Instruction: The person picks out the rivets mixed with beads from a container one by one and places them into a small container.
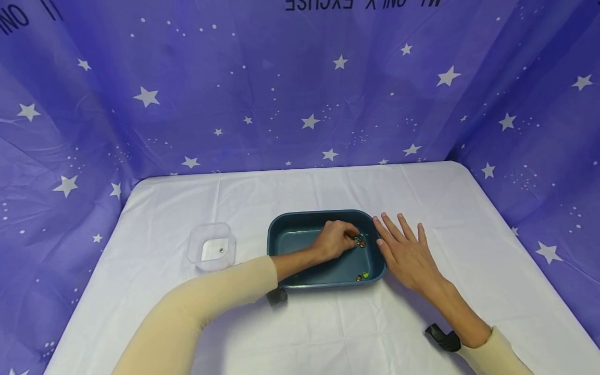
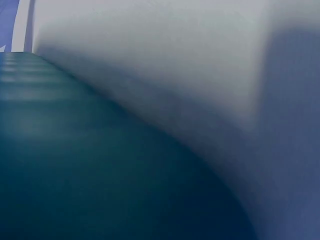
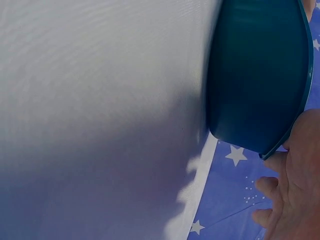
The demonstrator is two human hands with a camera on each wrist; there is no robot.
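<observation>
A dark teal rectangular tub (image 1: 319,213) sits on the white cloth with colourful glass marbles inside it. My left hand (image 1: 334,240) reaches over the tub's near left corner, thumb and forefinger bent around a marble in the cluster of marbles (image 1: 362,244) by the right wall. Two more marbles (image 1: 365,274) lie in the near right corner. My right hand (image 1: 410,260) has its fingers spread, the thumb side against the tub's right rim. In the right wrist view, this hand (image 3: 300,175) touches the tub's edge (image 3: 310,75). Only the tub's blurred outer wall (image 2: 100,160) fills the left wrist view.
Left of the tub stands a clear plastic container (image 1: 199,247) with a small silvery ball (image 1: 222,250) in it. The white-clothed table (image 1: 300,190) ends at a purple star-patterned curtain (image 1: 262,88) behind and at both sides.
</observation>
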